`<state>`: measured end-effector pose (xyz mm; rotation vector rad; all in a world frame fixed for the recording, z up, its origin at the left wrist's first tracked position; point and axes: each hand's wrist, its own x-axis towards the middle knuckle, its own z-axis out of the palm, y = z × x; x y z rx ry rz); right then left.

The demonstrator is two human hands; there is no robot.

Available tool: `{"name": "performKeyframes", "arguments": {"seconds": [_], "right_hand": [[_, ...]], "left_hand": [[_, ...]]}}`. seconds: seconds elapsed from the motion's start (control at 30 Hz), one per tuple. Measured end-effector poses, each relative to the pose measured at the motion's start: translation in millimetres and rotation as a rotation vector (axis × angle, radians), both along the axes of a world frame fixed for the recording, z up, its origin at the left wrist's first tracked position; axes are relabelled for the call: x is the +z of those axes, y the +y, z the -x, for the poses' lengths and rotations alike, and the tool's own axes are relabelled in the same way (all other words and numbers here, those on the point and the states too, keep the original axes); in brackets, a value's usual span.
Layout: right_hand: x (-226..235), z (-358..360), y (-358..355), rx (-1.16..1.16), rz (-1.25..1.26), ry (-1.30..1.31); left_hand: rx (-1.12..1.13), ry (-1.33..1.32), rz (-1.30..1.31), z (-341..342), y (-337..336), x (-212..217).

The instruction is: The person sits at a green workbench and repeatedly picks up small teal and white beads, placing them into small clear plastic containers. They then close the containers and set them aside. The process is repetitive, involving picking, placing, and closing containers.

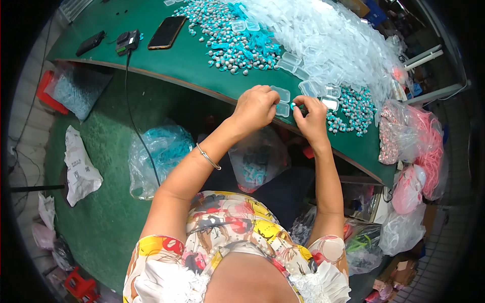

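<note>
The fingers (270,94) of your left hand (252,110) are curled against the left side of an open clear box (283,94); their tips are partly hidden, so how tightly they close on it cannot be told. Your right hand (313,120) has its thumb and forefinger brought together, pinching a small teal piece (293,106) just beside the same box. The box sits between your two hands at the front edge of the green table (93,22), its two halves laid open, one beyond the other.

Just right of your right hand lies a small heap of grey-and-teal beads (357,110). Beyond your hands a large pile of clear plastic boxes (328,40) covers the far right of the table, and a larger heap of beads with teal strands (242,53) lies against its left side. Farther left you have a dark phone (166,33), a small device with a cable (127,42) and a black case (91,43). On the floor to your left stands a clear bag of teal material (164,146), and a silver bangle (207,156) circles your left forearm.
</note>
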<state>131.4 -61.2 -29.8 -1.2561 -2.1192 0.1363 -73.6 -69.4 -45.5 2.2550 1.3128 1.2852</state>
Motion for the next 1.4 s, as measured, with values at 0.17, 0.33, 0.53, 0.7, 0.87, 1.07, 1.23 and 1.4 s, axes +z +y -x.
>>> {"name": "performKeyframes", "arguments": {"seconds": [0.17,0.33,0.53,0.7,0.87,1.07,1.23,1.4], "right_hand": [[11.0,12.8,-9.4,0.028,0.162,0.005],[13.0,25.7,-8.7,-0.012,0.144,-0.147],[20.4,26.7,-3.0,0.030,0.154,-0.228],[24.1,17.4,14.9,0.075,0.236,-0.117],[22.6,40.8,62.8,0.094,0.124,0.044],[2.5,106.1,112.6,0.134,-0.170,-0.017],[4.0,136.0,126.1,0.024,-0.022,-0.154],[7.7,99.1,125.4,0.107,0.165,0.203]], "left_hand": [[0.023,0.043,-0.034,-0.1,-1.9,-1.9],[0.026,0.045,0.004,0.9,-1.6,1.0],[0.027,0.013,0.022,4.5,-0.9,-4.9],[-0.018,-0.001,0.072,12.5,-5.4,5.2],[-0.071,0.088,0.035,16.3,-2.6,0.8],[-0.105,0.100,0.050,18.8,2.4,-5.2],[-0.092,0.074,0.066,21.5,1.2,-6.7],[-0.107,0.060,0.048,19.2,1.1,-6.8]]}}
